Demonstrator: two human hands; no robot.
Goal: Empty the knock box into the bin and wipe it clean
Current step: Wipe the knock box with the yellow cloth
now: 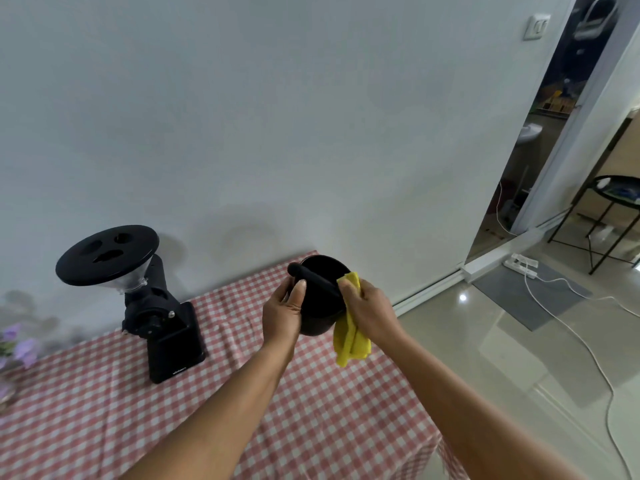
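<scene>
From the head camera, the black knock box (320,303) is held up over the far right part of the tabletop (311,417), which is covered in a red-and-white check. The box is tilted, its mouth turned toward the wall, and the knock bar (313,276) crosses the opening.

The left hand (282,315) grips the box's left side, with the thumb lying up along the wall near the bar's end. The right hand (372,313) clasps a yellow cloth (351,341) against the box's right rim. The cloth's loose end hangs down beside the box.

Left of the box, well apart, a black coffee grinder (159,317) stands on the tabletop by the wall. Farther left are blurred purple flowers (17,344).

Right of the box and beyond the tabletop's edge lies a glossy floor with a grey mat (530,299), a white power strip (521,266) and its trailing cable (585,344). A black side table (613,188) stands near an open doorway.
</scene>
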